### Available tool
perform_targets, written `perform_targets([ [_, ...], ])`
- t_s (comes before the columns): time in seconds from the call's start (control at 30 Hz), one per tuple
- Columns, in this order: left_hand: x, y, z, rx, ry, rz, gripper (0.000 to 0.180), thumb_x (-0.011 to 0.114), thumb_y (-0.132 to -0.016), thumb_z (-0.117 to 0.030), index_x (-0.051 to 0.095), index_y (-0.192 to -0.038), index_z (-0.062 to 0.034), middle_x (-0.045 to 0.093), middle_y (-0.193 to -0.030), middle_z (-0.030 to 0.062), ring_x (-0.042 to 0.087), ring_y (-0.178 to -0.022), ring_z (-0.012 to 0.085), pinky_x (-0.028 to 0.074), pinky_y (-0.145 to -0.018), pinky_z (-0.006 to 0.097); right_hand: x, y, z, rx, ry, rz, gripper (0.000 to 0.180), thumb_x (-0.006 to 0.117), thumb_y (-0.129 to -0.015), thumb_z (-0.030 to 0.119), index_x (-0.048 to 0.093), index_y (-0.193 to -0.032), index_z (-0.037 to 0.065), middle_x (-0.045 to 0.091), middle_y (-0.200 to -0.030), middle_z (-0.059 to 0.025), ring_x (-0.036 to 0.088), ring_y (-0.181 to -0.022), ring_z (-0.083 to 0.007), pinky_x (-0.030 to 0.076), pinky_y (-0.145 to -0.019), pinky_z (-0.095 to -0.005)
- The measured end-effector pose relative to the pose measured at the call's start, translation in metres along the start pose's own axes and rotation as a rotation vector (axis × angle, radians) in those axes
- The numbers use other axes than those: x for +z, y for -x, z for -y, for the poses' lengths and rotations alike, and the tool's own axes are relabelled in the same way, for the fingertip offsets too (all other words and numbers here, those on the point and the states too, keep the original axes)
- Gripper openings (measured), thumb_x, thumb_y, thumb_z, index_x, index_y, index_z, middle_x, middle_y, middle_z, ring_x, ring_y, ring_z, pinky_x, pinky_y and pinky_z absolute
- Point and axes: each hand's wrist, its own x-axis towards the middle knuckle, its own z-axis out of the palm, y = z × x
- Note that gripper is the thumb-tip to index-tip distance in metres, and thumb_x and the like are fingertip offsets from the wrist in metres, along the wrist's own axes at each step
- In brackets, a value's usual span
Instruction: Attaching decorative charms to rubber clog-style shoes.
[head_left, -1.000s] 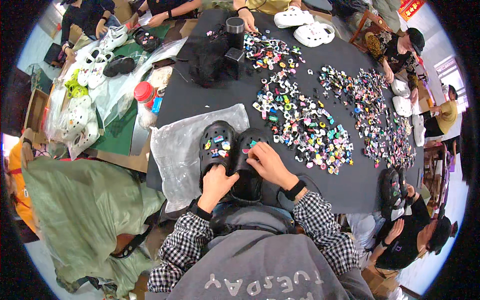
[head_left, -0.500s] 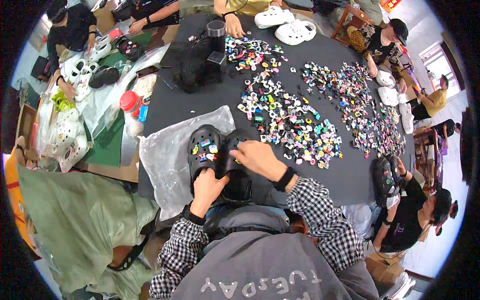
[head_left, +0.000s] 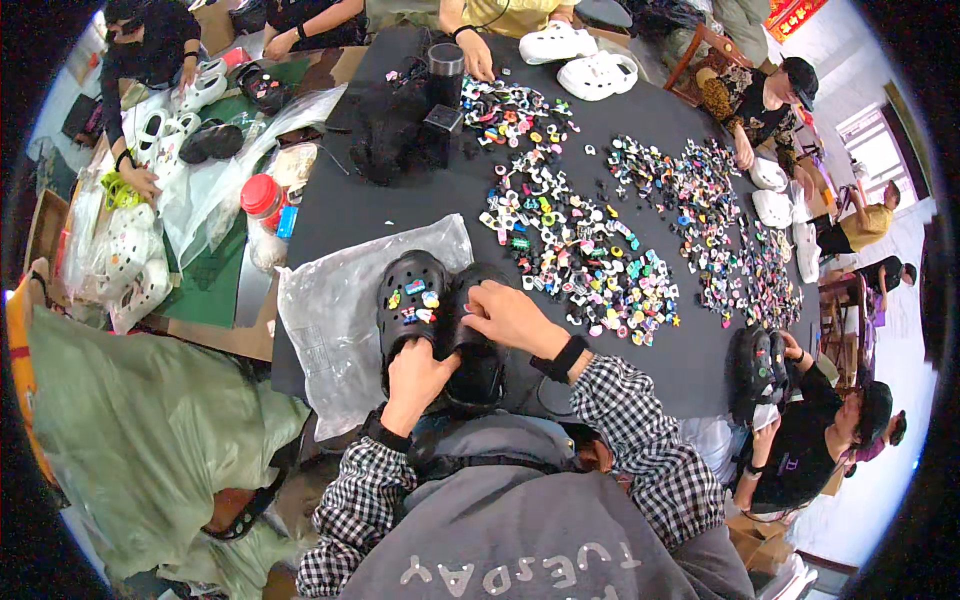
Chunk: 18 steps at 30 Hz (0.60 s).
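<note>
Two black clogs lie side by side in front of me, toes pointing away. The left clog carries several small colourful charms on its upper. My left hand has its fingers tucked into that clog's opening, gripping it, with the thumb reaching to the right clog. Over the right clog's upper, my right hand is closed, fingers curled and fingertips down against it. Whatever sits at those fingertips is too small and covered to name. The clogs partly overlap a clear plastic bag.
Loose charms spread over the black table to the right. A black cup and a red-lidded jar stand farther off. White clogs lie at the far edge. Other people work around the tables.
My right hand has shifted slightly down and toward me over the right clog, its fingers more curled. My left hand keeps its hold. The whole view has moved slightly.
</note>
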Motion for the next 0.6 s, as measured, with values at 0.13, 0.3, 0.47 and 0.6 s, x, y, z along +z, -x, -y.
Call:
perform_targets([
  [0.13, -0.002, -0.001, 0.000, -0.003, -0.028, 0.019, 0.051, 0.070, -0.072, -0.038, 0.060, -0.092, 0.0084, 0.061, -0.095, 0.0297, 0.061, -0.088, 0.0433, 0.050, -0.077, 0.048, -0.005, 0.000, -0.002, -0.028, -0.115, 0.031, 0.021, 0.062, -0.078, 0.019, 0.052, -0.085, 0.003, 0.055, -0.086, -0.0157, 0.058, -0.083, -0.0363, 0.050, -0.068, -0.0434],
  [0.3, -0.002, 0.001, 0.002, -0.009, -0.060, 0.004, 0.050, 0.070, -0.073, -0.038, 0.061, -0.090, 0.0072, 0.062, -0.094, 0.0290, 0.062, -0.086, 0.0434, 0.050, -0.076, 0.048, -0.005, 0.007, 0.030, 0.074, 0.258, -0.105, 0.016, 0.058, -0.078, 0.019, 0.061, -0.076, 0.003, 0.061, -0.076, -0.0153, 0.063, -0.072, -0.0340, 0.052, -0.059, -0.0415],
  [0.47, 0.000, 0.001, 0.002, 0.006, -0.032, 0.025, 0.049, 0.070, -0.073, -0.038, 0.060, -0.088, 0.0070, 0.062, -0.091, 0.0289, 0.061, -0.085, 0.0438, 0.050, -0.075, 0.048, -0.012, 0.000, 0.025, 0.021, 0.568, 0.126, 0.022, 0.054, -0.078, 0.021, 0.069, -0.071, 0.006, 0.067, -0.071, -0.0146, 0.066, -0.061, -0.0311, 0.053, -0.056, -0.0405],
  [0.6, 0.004, 0.001, 0.004, 0.041, -0.029, -0.011, 0.049, 0.070, -0.073, -0.038, 0.060, -0.088, 0.0071, 0.062, -0.091, 0.0294, 0.061, -0.084, 0.0439, 0.050, -0.075, 0.048, -0.012, -0.003, 0.011, 0.004, 0.458, 0.208, 0.025, 0.052, -0.079, 0.021, 0.068, -0.072, 0.004, 0.066, -0.071, -0.0175, 0.066, -0.064, -0.0328, 0.053, -0.058, -0.0419],
])
